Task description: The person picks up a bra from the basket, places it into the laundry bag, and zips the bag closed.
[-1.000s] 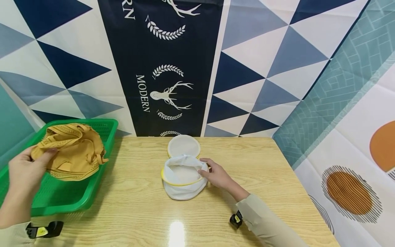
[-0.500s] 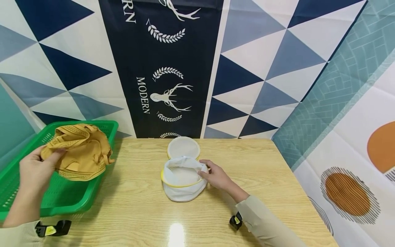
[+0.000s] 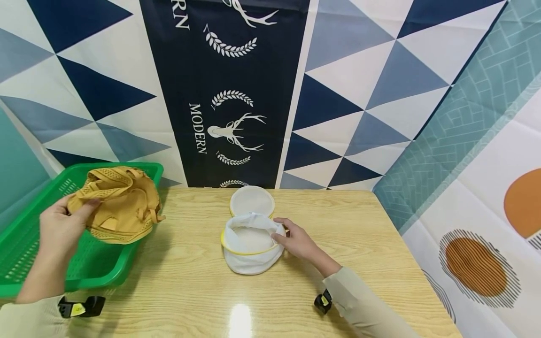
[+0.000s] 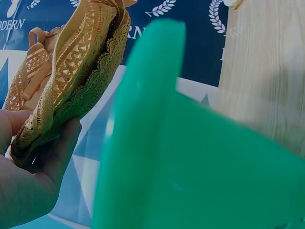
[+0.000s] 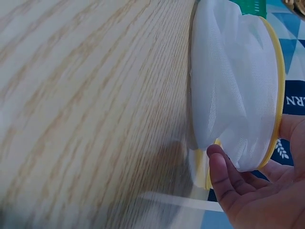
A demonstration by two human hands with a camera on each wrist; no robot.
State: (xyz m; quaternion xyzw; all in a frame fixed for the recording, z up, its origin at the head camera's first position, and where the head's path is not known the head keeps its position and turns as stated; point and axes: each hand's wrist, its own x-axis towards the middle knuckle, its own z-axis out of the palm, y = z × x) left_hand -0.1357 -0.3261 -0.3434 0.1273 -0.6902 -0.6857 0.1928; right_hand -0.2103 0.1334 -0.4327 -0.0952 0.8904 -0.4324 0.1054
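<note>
My left hand (image 3: 63,230) pinches a folded mustard-yellow lace bra (image 3: 122,206) between thumb and fingers and holds it up over the green basket's right side. In the left wrist view the lace bands and a strap of the bra (image 4: 71,62) show close up. On the table stands a white mesh laundry bag (image 3: 251,263) with yellow zip edging, its round lid (image 3: 252,201) folded back behind it. My right hand (image 3: 297,239) grips the bag's right rim, thumb towards the inside. The right wrist view shows fingers curled against the mesh wall (image 5: 228,81).
A green plastic basket (image 3: 120,267) with slotted walls stands at the table's left. Behind the wooden table (image 3: 194,300) hangs a patterned cloth wall (image 3: 236,94). Another patterned cloth (image 3: 477,263) runs along the right side.
My left hand has moved to the right with the bra, towards the basket's right rim. The right hand and the laundry bag have stayed in place.
</note>
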